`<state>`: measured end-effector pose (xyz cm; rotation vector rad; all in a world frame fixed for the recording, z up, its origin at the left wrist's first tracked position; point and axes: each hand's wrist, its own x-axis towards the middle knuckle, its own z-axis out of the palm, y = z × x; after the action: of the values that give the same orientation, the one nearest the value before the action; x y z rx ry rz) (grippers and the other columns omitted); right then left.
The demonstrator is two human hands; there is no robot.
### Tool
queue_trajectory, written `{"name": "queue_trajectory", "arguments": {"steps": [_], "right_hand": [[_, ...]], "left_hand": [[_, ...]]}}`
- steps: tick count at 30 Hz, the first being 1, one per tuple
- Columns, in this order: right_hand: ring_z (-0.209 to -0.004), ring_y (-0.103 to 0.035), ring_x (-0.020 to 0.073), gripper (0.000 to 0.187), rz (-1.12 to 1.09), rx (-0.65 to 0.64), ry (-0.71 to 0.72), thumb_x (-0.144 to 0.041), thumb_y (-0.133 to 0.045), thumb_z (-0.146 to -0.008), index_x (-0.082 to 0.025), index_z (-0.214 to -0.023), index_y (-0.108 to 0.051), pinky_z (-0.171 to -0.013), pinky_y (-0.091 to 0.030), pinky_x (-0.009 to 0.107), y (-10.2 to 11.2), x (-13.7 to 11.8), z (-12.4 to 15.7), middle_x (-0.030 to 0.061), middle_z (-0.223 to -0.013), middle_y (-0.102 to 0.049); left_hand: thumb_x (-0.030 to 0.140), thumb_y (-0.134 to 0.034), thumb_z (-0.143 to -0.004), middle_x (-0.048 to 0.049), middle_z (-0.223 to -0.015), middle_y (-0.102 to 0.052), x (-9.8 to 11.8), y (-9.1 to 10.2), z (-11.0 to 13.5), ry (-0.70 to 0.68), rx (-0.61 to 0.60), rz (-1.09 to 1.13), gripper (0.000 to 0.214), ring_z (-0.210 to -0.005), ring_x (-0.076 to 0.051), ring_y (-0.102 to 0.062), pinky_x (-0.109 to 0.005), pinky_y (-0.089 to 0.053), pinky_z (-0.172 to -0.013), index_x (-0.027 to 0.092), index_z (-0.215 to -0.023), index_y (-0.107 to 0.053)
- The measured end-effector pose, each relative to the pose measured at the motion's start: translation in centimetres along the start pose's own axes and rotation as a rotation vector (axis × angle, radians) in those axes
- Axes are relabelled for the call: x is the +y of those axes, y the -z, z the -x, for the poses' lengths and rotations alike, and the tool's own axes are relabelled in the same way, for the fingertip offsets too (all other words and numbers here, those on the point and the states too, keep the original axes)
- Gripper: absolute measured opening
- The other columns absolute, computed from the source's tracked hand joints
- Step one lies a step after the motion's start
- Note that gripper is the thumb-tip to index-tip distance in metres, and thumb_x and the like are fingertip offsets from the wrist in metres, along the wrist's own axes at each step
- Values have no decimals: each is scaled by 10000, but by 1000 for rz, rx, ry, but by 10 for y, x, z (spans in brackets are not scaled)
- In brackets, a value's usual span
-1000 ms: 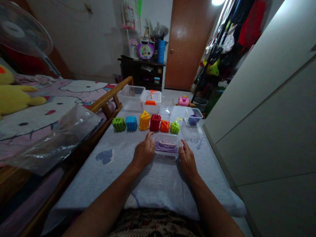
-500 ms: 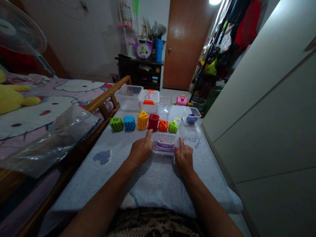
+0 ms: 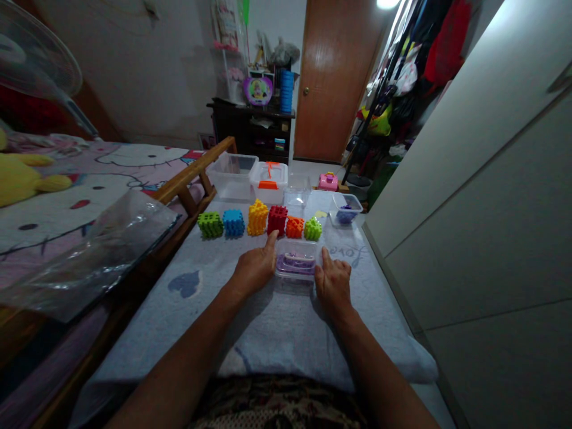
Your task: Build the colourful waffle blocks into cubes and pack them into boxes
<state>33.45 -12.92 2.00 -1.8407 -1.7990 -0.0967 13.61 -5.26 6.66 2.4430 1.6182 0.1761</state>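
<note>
A small clear plastic container sits on the cloth-covered table in front of me, with purple pieces and a pale bar-like shape showing through it. My left hand holds its left side, index finger stretched forward and the other fingers curled under. Against the right side rests my right hand, its thumb at the near corner and its index finger pointing forward. Just behind the container stand a dark red block stack, an orange one and a light green one.
Further left in the row are yellow, blue and green block stacks. Behind stand a large clear bin, an orange-latched box and an open tub with purple pieces. A wooden bed rail borders the left.
Both hands keep their places at the container's sides, with only slight finger shifts. The view has moved a little; the block stacks stay put.
</note>
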Motion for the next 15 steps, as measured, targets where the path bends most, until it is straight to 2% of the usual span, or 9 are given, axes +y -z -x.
{"name": "queue_trajectory", "arguments": {"steps": [8,12,15], "right_hand": [[-922,-565,279,503,-22,-19,-12,-248,-366,-958,-87,-1421,-479,-923,-309,478,3,-3,-2,201,-1205,-666],[-928,-568,274,497,-19,-19,-13,-239,-362,-956,-102,-1418,-481,-937,-304,482,4,-4,-3,194,-1230,-660],[-918,-567,280,496,-16,-33,-25,-231,-353,-955,-82,-1411,-478,-931,-311,486,5,-4,-4,197,-1148,-687]], "left_hand": [[246,-267,-978,-171,-934,-727,-4,-7,3,-62,63,-58,584,-787,-281,-684,-324,-450,-707,88,-1540,-249],[250,-283,-972,-155,-876,-725,-5,-9,2,-53,79,-7,591,-757,-271,-681,-323,-457,-713,84,-1538,-251],[241,-309,-957,-132,-871,-726,-7,-10,1,-65,79,38,609,-759,-253,-677,-304,-456,-721,107,-1547,-240]]}}
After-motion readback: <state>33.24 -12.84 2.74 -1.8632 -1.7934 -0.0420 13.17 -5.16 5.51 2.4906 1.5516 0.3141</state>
